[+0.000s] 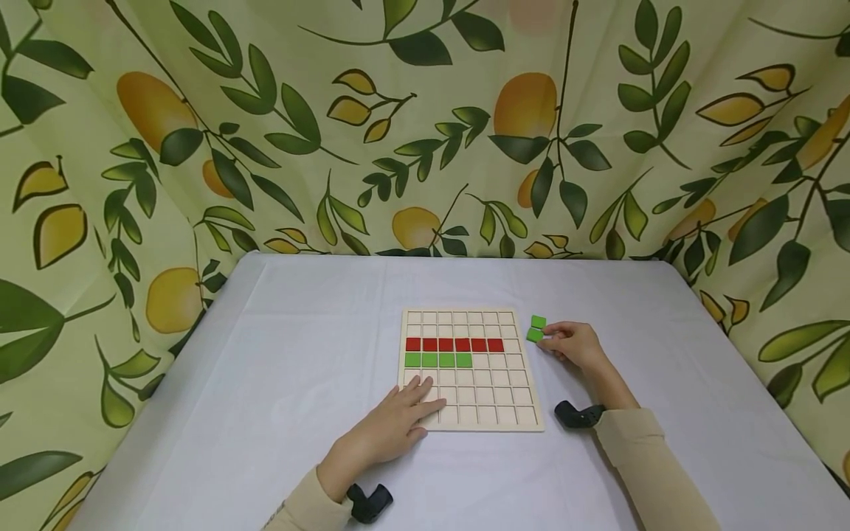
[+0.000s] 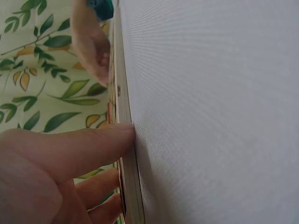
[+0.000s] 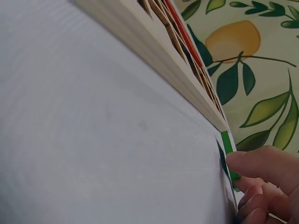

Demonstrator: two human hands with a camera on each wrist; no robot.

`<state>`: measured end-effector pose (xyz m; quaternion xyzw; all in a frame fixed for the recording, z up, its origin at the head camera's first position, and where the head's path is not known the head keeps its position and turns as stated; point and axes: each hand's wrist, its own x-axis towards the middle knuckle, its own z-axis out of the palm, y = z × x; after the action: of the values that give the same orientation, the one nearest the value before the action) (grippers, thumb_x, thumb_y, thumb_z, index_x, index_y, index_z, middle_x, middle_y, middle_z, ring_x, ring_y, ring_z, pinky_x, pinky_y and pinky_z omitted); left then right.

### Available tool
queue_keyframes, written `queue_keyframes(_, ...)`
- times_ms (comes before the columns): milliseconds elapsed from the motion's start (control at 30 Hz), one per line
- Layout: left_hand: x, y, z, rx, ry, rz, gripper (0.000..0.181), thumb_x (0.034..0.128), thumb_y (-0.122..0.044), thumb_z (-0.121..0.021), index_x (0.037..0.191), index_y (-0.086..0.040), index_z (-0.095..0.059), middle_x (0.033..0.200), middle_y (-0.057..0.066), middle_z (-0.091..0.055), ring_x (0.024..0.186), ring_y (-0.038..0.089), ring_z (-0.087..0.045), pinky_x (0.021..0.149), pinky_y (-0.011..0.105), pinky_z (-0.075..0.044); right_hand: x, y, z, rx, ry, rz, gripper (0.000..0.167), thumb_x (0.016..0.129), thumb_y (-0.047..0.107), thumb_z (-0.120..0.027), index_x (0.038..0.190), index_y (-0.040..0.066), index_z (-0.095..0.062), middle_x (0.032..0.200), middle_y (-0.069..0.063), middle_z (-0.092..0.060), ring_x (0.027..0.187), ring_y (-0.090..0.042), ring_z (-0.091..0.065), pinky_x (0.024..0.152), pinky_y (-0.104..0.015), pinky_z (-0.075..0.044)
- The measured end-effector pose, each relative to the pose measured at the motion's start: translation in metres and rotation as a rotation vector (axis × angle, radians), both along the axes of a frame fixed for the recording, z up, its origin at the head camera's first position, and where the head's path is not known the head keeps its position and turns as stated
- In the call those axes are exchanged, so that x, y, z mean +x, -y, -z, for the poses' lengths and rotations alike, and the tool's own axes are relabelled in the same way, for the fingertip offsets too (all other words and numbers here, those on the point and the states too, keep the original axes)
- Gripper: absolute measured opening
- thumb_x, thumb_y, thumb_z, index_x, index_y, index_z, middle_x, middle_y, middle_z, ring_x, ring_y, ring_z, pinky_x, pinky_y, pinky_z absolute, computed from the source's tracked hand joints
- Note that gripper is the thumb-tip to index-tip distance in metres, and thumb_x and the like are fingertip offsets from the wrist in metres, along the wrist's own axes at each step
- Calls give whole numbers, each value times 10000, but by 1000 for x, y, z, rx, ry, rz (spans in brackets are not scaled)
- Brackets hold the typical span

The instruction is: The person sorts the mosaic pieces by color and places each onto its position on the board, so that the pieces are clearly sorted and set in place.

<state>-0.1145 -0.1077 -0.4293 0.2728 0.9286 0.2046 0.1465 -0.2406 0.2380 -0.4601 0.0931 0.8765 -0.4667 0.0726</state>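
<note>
A pale wooden grid board (image 1: 491, 398) lies on the white-covered table. One row holds several red tiles (image 1: 462, 344); the row just nearer holds several green tiles (image 1: 430, 360). My left hand (image 1: 392, 420) rests with spread fingers on the board's near left corner, its thumb (image 2: 112, 140) against the edge. Right of the board, my right hand (image 1: 576, 345) pinches a green square tile (image 1: 535, 335) between thumb and fingertips. Just beyond it is another green tile (image 1: 538, 321). In the right wrist view, the thumb lies against a green tile edge (image 3: 226, 142).
The white tablecloth (image 1: 299, 332) spreads around the board. Behind and at both sides hangs a leaf-and-fruit patterned curtain (image 1: 412, 147). Each wrist wears a black device, one on the left (image 1: 370, 504) and one on the right (image 1: 579, 414).
</note>
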Motion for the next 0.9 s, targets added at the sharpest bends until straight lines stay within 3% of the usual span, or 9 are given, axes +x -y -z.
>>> queue_keyframes(333, 1, 0, 1, -6, -8, -2, 480, 947, -170, -577, 1416, -234, -495, 1594, 94, -311, 1506, 302, -244, 1193, 560, -264, 2, 2, -4, -1, 10, 4, 412, 815, 112, -721, 1168, -69, -610, 625, 104, -481, 548, -43, -447, 508, -196, -407)
queue_keyframes(900, 0, 1, 3, -20, -13, 5, 482, 951, -183, -573, 1422, -238, -486, 1597, 93, -305, 1507, 302, -242, 1192, 557, -268, 11, 11, -11, 3, -10, -78, 407, 830, 141, -716, 1166, -66, -616, 636, 97, -485, 551, -48, -434, 512, -199, -394)
